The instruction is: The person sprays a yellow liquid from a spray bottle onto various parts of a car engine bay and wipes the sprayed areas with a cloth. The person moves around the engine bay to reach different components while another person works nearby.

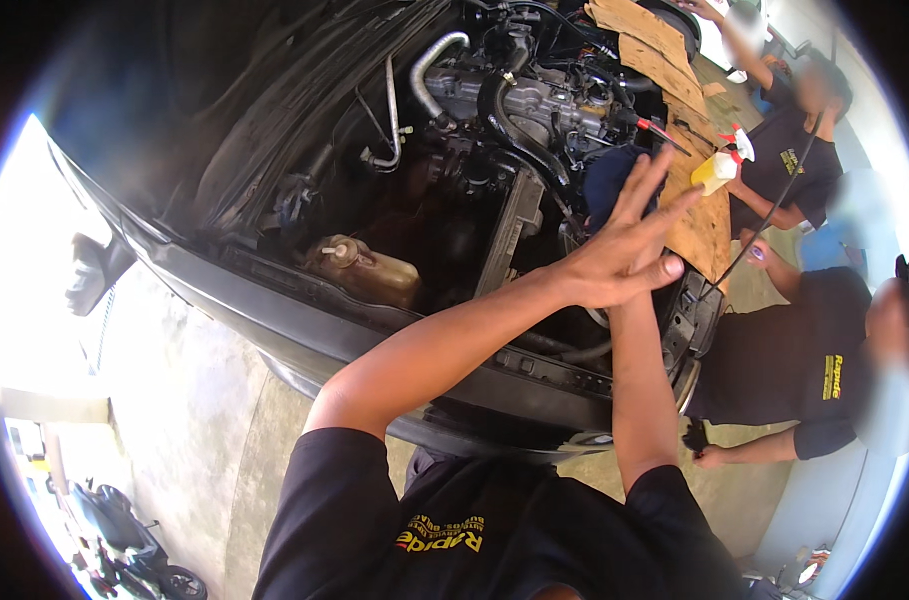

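Dark blue and soft-looking, a bundle (607, 183) sits right of centre, just beyond the left hand (600, 266), whose fingers are spread; it overlaps the right hand (652, 247), whose fingers I cannot tell. Flat, rough-edged brown sheets (697, 228) border the metal engine (555, 100) at upper right; left of centre, a dark hollow (453, 238) opens beside a rounded, yellowed tank (387, 280).

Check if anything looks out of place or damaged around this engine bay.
Stained cardboard lies along an edge of the car, and a dark blue, cloth-like bundle sits beside the engine; neither looks like a car part. The plastic tank looks grimy brown. I can't make out a spill.
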{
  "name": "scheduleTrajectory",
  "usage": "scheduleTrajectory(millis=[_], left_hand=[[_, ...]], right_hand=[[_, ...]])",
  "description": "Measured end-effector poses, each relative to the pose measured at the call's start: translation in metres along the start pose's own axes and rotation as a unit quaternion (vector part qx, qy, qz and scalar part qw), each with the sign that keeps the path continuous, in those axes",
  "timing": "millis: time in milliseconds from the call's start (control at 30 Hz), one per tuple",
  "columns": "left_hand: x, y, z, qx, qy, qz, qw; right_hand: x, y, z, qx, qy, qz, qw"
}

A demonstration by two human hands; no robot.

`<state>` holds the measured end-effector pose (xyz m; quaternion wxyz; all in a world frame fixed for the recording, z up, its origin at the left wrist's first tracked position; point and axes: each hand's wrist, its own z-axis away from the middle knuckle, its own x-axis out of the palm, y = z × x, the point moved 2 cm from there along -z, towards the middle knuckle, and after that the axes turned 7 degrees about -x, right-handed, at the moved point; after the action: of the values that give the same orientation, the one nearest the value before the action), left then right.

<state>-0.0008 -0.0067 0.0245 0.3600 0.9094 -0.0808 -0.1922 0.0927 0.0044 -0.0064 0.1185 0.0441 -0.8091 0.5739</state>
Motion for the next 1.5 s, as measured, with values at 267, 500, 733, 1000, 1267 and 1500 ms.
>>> scheduleTrajectory(millis=[267, 500, 733, 1000, 1267, 1500], left_hand=[[0.011, 0.001, 0.002, 0.065, -0.043, -0.274, 0.959], [-0.032, -0.010, -0.006, -0.042, 0.209, -0.297, 0.931], [-0.041, -0.014, -0.010, -0.088, 0.299, -0.344, 0.886], [-0.027, -0.036, -0.009, -0.259, 0.255, -0.068, 0.929], [-0.037, -0.038, -0.018, -0.266, 0.268, -0.119, 0.918], [-0.056, -0.076, 0.000, -0.353, 0.342, 0.305, 0.816]], right_hand=[[-0.025, 0.002, -0.019, 0.009, -0.053, -0.138, 0.989], [0.008, 0.031, -0.007, 0.045, -0.071, -0.232, 0.969], [0.028, 0.009, -0.003, 0.099, -0.107, -0.469, 0.871], [0.039, -0.004, -0.005, 0.036, 0.017, -0.287, 0.957], [0.037, -0.008, -0.015, 0.097, 0.035, -0.245, 0.964], [0.034, -0.002, -0.005, -0.131, -0.152, 0.091, 0.975]])
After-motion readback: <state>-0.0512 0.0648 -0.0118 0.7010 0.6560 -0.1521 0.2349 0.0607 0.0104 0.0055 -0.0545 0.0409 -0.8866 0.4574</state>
